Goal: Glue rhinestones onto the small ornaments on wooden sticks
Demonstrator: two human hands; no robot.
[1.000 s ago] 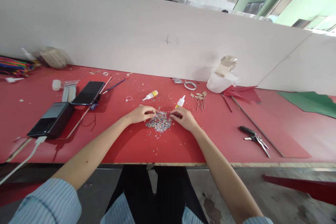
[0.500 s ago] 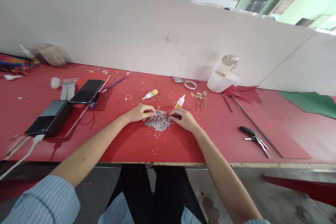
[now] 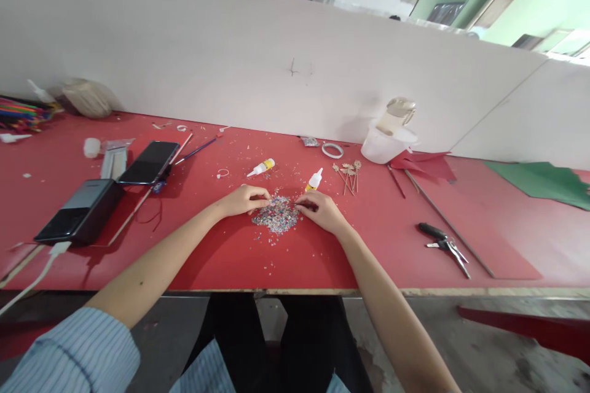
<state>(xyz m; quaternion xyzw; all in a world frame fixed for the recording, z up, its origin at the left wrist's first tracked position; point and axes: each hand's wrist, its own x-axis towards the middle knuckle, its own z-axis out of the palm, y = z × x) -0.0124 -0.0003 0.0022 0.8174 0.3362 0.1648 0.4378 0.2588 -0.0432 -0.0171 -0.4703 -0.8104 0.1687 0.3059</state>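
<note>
glittery bits (image 3: 277, 217) lie heaped between left hand (image 3: 243, 200) and right hand (image 3: 322, 210); i cannot tell if either grip is closed.

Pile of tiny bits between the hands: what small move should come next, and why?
Perhaps the right hand should gently gather the loose near fringe of the pile: it trails toward the near edge of the red table, while the left hand is at the opposite side.

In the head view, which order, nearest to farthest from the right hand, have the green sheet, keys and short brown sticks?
1. Short brown sticks: beyond the right hand, slightly rightward.
2. Keys: farther right, toward the front.
3. Green sheet: far right, toward the back.
</note>
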